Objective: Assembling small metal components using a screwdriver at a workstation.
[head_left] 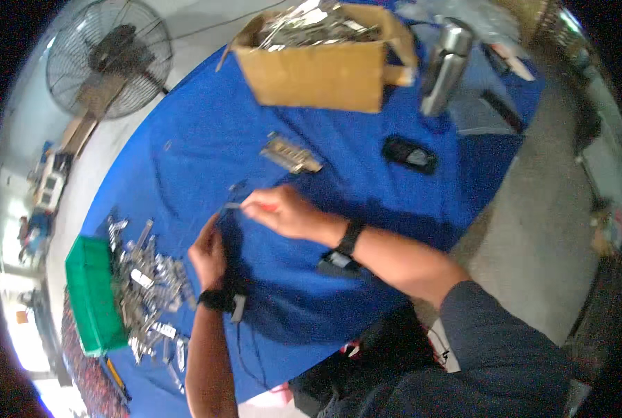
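My right hand (pixel 286 212) is closed around a tool with a red handle and a thin metal shaft (pixel 232 205), which looks like a screwdriver. The shaft points left, toward the fingertips of my left hand (pixel 208 256). Those fingers are pinched together; whatever small piece they hold is blurred and mostly hidden. Just beyond the tool lies a tiny dark part (pixel 237 187) on the blue cloth (pixel 185 174). Farther off is a small group of flat metal pieces (pixel 290 155). Left of my left hand spreads a heap of shiny metal parts (pixel 151 285).
A green bin (pixel 96 296) lies tipped beside the heap. At the back stands a cardboard box (pixel 314 76) full of metal parts, with a steel flask (pixel 449 66) to its right. A black phone-like object (pixel 410 154) lies nearer. A fan (pixel 112 56) stands beyond the table.
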Available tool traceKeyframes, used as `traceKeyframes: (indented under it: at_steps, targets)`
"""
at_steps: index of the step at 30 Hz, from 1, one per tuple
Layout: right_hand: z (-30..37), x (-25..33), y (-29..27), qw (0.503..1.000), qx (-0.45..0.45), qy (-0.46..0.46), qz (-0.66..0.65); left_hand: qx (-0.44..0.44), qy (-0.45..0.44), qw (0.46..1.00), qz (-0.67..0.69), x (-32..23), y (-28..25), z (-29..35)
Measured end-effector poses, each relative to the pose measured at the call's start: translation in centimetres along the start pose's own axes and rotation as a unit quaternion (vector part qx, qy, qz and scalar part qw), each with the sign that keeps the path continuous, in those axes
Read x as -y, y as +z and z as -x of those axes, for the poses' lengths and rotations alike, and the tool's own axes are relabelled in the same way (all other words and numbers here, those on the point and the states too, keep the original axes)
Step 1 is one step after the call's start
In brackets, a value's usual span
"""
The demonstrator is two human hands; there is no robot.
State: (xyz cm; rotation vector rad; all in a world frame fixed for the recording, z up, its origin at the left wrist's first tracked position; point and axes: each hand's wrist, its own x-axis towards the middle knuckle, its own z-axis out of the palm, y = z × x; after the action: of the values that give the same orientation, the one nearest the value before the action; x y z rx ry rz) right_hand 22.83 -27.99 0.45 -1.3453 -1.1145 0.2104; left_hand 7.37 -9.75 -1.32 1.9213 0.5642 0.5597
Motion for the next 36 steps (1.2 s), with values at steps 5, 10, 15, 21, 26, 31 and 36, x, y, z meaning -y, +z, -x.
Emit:
traceKeyframes:
  at_steps: [5,10,15,21,26,31,36]
  targets:
    - [0.6,-0.5,-1.0,1.0,-0.029,0.003,-0.011,-0.012,0.042,0.992,-0.117,-2.6,1.6,0.0]
    - [0.5,0.5,-1.1,0.999,0.027,0.016,0.039,-0.032,0.103,0.991,-0.085,-0.8,1.3,-0.6]
    - [0.3,0.4,-0.9,0.999,0.016,0.027,-0.007,-0.029,0.088,0.991,-0.096,-1.0,1.1,-0.5]
    - [0.2,0.4,-1.2,0.997,0.032,0.057,-0.031,-0.048,0.092,0.989,-0.102,-0.6,1.0,-0.3]
    - [0.6,0.5,-1.5,0.999,0.024,0.015,0.022,-0.036,0.081,0.991,-0.1,-1.1,1.5,-0.1]
    - [0.0,0.7,-0.4,0.998,0.04,0.046,0.014,-0.038,0.058,0.991,-0.116,-0.6,-0.2,0.0]
    - [1.0,-0.6,-0.7,0.997,-0.005,0.041,-0.061,-0.026,0.062,0.991,-0.119,-1.9,1.9,0.0]
